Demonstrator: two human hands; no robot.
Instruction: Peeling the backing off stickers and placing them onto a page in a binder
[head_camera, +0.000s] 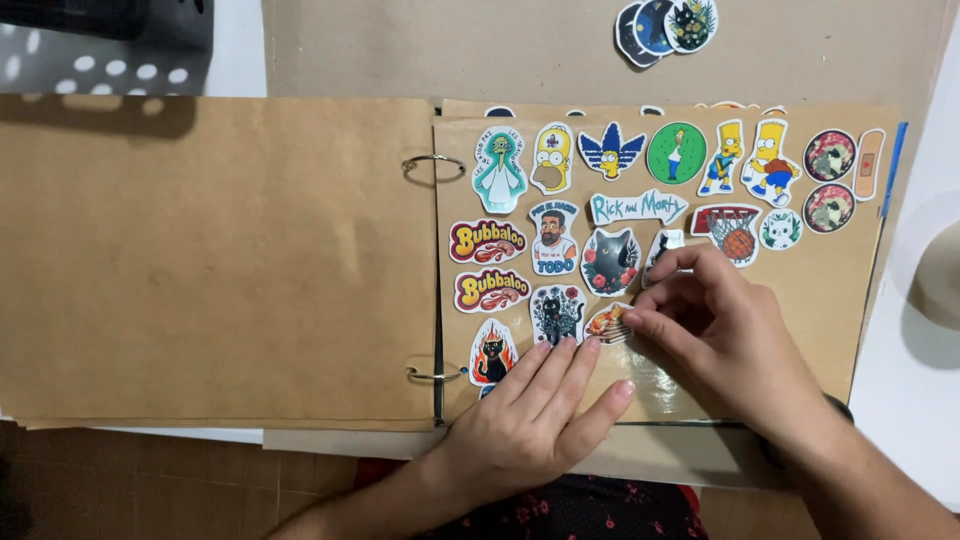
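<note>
"Looking down, what do you see?"

"A big brown ring album (660, 400) lies open. Its right page is full of stickers, and two metal rings (432, 165) hold the pages."

"What is the left hand doing?"

"The left hand (540, 415) lies flat on the bottom of the sticker page. Its fingers are straight and close together. The fingertips (568, 345) touch the bottom edge of a dark cat sticker with flowers (556, 314)."

"And the right hand?"

"The right hand (715, 335) is curled over the page. Its thumb and first fingers come together on a small sticker (668, 243), near the middle of the page. It looks like a pinch on the sticker's edge. The hand covers most of that sticker, so I cannot tell what is drawn on it."

"What is next to it?"

"A grey cat sticker with red flowers (610, 262) sits just to its left. A basketball hoop sticker (730, 232) is on its other side. An orange sticker (606, 324) peeks out between the two hands."

"Anything else?"

"A little pile of round stickers (664, 27) lies on the brown paper above the album, far from both hands. The left page (215, 260) is plain brown."
</note>
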